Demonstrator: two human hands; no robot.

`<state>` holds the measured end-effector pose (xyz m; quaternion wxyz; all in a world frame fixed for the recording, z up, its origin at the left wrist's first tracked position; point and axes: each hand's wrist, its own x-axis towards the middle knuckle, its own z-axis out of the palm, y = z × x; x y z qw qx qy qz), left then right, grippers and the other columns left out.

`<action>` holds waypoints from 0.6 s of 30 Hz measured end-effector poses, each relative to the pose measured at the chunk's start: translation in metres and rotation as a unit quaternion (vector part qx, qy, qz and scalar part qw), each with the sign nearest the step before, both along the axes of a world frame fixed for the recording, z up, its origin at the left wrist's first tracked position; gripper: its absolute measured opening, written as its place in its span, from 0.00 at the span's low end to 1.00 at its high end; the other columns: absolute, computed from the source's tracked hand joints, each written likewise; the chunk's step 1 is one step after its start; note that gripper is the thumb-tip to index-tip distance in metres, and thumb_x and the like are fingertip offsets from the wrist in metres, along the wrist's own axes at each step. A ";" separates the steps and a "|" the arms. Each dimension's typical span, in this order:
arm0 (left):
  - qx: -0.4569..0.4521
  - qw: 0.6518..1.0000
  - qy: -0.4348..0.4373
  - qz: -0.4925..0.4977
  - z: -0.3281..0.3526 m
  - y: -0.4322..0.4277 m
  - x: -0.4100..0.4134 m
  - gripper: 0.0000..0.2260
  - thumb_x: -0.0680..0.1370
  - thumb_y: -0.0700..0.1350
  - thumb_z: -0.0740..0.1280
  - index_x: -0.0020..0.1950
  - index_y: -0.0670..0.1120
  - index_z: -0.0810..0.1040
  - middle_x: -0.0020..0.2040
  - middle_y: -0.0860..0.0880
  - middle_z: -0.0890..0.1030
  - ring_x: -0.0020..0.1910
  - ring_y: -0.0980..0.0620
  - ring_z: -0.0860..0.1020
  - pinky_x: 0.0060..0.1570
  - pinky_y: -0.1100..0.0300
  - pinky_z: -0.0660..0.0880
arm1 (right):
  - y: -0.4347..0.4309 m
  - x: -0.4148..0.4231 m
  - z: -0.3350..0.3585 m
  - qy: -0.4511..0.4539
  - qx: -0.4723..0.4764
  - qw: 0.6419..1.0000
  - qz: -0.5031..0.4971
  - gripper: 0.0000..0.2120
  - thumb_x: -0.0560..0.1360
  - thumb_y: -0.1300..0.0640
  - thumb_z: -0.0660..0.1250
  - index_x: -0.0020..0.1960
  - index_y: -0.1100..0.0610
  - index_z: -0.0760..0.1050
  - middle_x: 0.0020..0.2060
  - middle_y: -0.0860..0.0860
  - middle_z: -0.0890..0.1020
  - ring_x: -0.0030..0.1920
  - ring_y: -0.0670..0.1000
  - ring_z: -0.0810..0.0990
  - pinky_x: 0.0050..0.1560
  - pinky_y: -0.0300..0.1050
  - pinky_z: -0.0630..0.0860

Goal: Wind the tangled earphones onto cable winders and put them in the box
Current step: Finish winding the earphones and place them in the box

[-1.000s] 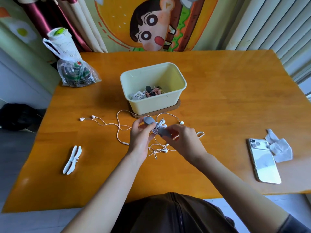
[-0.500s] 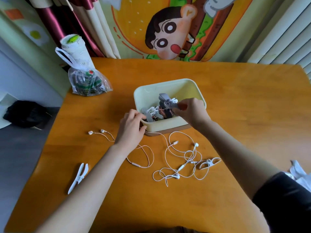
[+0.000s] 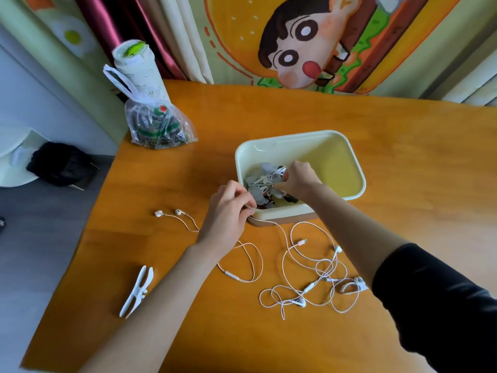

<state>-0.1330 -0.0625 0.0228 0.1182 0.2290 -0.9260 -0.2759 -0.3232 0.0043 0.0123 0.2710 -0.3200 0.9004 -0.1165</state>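
Lowered since earlier, right hand pinches wound earphones inside box, centre frame; left hand curled at near rim, grasp unclear; careless release could unwind them or snag loose earphones below.

tabletop: orange wood
far left: plastic bag
middle: cream box
near side: white cable winder, loose earphones
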 end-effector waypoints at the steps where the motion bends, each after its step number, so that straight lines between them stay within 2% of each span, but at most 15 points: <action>1: 0.001 1.000 0.001 -0.001 -0.001 0.000 0.000 0.02 0.74 0.40 0.71 0.45 0.45 0.80 0.51 0.50 0.73 0.54 0.49 0.71 0.51 0.57 0.73 | -0.002 0.000 -0.001 0.002 0.005 1.000 0.005 0.19 0.70 0.59 0.70 0.27 0.59 0.63 0.24 0.53 0.65 0.25 0.50 0.63 0.24 0.40 0.59; 7: 0.000 1.000 -0.002 -0.003 -0.002 -0.001 0.000 0.03 0.75 0.39 0.70 0.48 0.45 0.80 0.52 0.49 0.73 0.55 0.50 0.70 0.53 0.56 0.74 | 0.000 0.002 0.005 0.016 0.010 1.000 0.011 0.22 0.75 0.54 0.67 0.29 0.58 0.60 0.25 0.53 0.65 0.26 0.50 0.63 0.25 0.42 0.57; 9: -0.003 1.000 0.000 -0.001 -0.003 0.001 0.000 0.07 0.75 0.39 0.70 0.52 0.44 0.79 0.54 0.48 0.73 0.56 0.50 0.71 0.53 0.57 0.74 | 0.007 0.008 0.009 0.039 -0.016 0.999 0.010 0.18 0.77 0.53 0.65 0.32 0.61 0.65 0.29 0.55 0.71 0.29 0.54 0.69 0.28 0.45 0.63; 11: 0.001 1.000 0.014 0.012 -0.005 0.007 0.003 0.13 0.75 0.38 0.69 0.59 0.44 0.76 0.58 0.47 0.71 0.57 0.50 0.71 0.52 0.62 0.72 | 0.019 0.016 0.013 0.058 -0.097 0.993 0.014 0.10 0.77 0.56 0.63 0.46 0.64 0.75 0.40 0.59 0.79 0.41 0.59 0.77 0.39 0.50 0.73; 13: 0.032 0.997 0.038 0.057 -0.011 0.012 0.010 0.17 0.76 0.37 0.67 0.65 0.44 0.71 0.62 0.45 0.69 0.58 0.52 0.71 0.51 0.63 0.72 | 0.035 0.031 0.015 0.065 -0.214 0.975 0.016 0.10 0.77 0.60 0.63 0.56 0.63 0.74 0.50 0.58 0.79 0.47 0.57 0.78 0.48 0.52 0.76; 16: 0.089 0.988 0.012 0.123 -0.031 0.023 0.033 0.15 0.77 0.37 0.65 0.64 0.44 0.71 0.63 0.45 0.70 0.59 0.50 0.73 0.52 0.61 0.75 | 0.067 0.059 0.016 0.092 -0.331 0.938 0.051 0.07 0.77 0.64 0.62 0.54 0.61 0.74 0.47 0.55 0.78 0.42 0.52 0.77 0.43 0.46 0.76; 18: 0.108 0.986 -0.070 0.106 -0.052 0.030 0.053 0.12 0.78 0.38 0.65 0.60 0.45 0.74 0.62 0.47 0.71 0.60 0.49 0.74 0.53 0.64 0.73 | 0.091 0.074 0.003 0.093 -0.315 0.941 0.085 0.06 0.77 0.63 0.62 0.53 0.60 0.74 0.46 0.54 0.78 0.39 0.48 0.75 0.40 0.44 0.76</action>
